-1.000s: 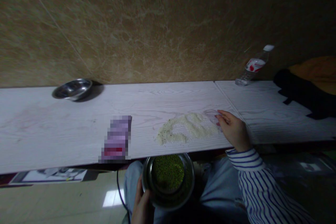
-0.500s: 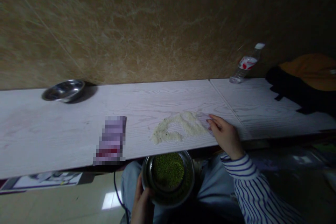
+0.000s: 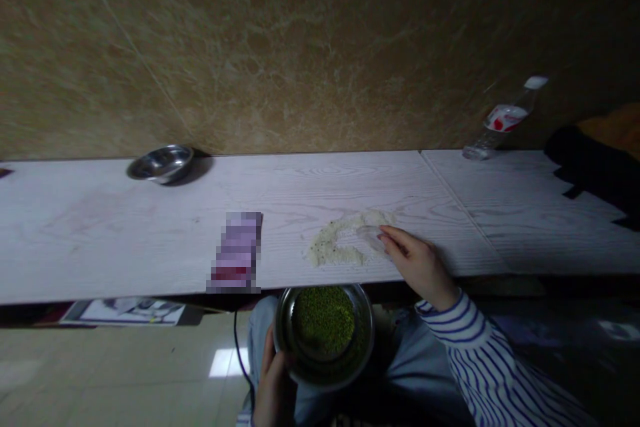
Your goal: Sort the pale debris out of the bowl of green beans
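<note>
My left hand (image 3: 275, 379) grips the left side of a steel bowl (image 3: 363, 357) held over my lap, just below the counter's front edge. Small green beans, which look like mung beans (image 3: 326, 320), lie inside it. Above the bowl, my right hand (image 3: 417, 263) pinches a thin, clear plastic piece (image 3: 369, 236) whose exact kind I cannot make out. This piece is over or touching a spread of white rice-like grains (image 3: 333, 240) on the counter. Dark specks dot the grains' left part, and they form a curved band around a barer middle.
On the white wood-grain counter (image 3: 280, 180), an empty steel bowl (image 3: 163, 165) sits back left. A blurred-out purple phone-like rectangle (image 3: 237, 250) lies left of the grains. At the back right stand a plastic bottle (image 3: 503, 121) and dark cloth (image 3: 590, 170). A tiled wall (image 3: 300, 47) rises behind.
My right hand has moved left with the clear plastic piece, from the grains' right end toward their middle. The view has shifted left. My left hand still holds the bowl.
</note>
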Demonstrator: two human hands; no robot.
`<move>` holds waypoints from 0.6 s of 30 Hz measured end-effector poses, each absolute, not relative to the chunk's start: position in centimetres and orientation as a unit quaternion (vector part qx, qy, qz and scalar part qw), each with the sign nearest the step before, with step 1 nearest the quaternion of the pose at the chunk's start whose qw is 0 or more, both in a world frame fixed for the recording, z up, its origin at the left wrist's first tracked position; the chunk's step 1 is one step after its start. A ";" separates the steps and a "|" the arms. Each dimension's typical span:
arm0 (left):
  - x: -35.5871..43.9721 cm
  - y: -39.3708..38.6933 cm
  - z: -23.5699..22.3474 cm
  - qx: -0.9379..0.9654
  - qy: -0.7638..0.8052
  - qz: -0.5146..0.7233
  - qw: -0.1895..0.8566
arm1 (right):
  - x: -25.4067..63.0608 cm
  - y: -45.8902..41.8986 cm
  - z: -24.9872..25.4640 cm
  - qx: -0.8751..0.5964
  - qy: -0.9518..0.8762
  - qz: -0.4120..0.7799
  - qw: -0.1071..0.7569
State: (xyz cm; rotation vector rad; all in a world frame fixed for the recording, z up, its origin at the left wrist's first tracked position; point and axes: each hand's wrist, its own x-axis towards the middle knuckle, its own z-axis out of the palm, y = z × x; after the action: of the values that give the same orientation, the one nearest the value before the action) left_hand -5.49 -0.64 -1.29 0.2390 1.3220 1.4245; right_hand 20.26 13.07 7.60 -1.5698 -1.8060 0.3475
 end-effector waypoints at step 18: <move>-5.4 -1.2 -2.5 0.113 0.532 0.626 0.560 | 15.4 13.4 8.0 -0.525 -0.779 0.120 0.321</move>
State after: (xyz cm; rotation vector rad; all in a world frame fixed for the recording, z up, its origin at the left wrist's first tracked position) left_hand -5.42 -1.20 -2.48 0.2657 1.2531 1.4754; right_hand 15.37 13.45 8.04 -1.3802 -2.0467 0.3151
